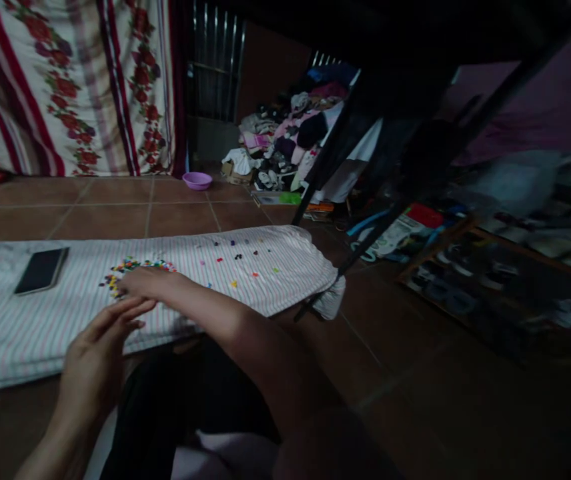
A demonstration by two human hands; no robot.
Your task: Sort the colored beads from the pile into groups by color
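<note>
My right hand [143,283] reaches across the striped cloth [25,333] and rests at a pile of tiny multicoloured pieces, perhaps beads [128,265]. Its fingertips are blurred and partly hidden, so I cannot make out whether they pinch anything. Just below it, on the near side, my left hand [98,347] is held with its fingers stretched out towards the right hand, and nothing shows in it. Several small pieces, among them a yellow one [234,285], lie scattered in little groups on the right part of the cloth.
A dark-screened phone [41,271] lies on the cloth at left. Beyond, a purple basin [197,181] stands on the tiled floor, near a heap of clothes [290,143]. Dark slanted poles [325,147] rise at the cloth's right end. A shoe rack [495,257] stands farther right.
</note>
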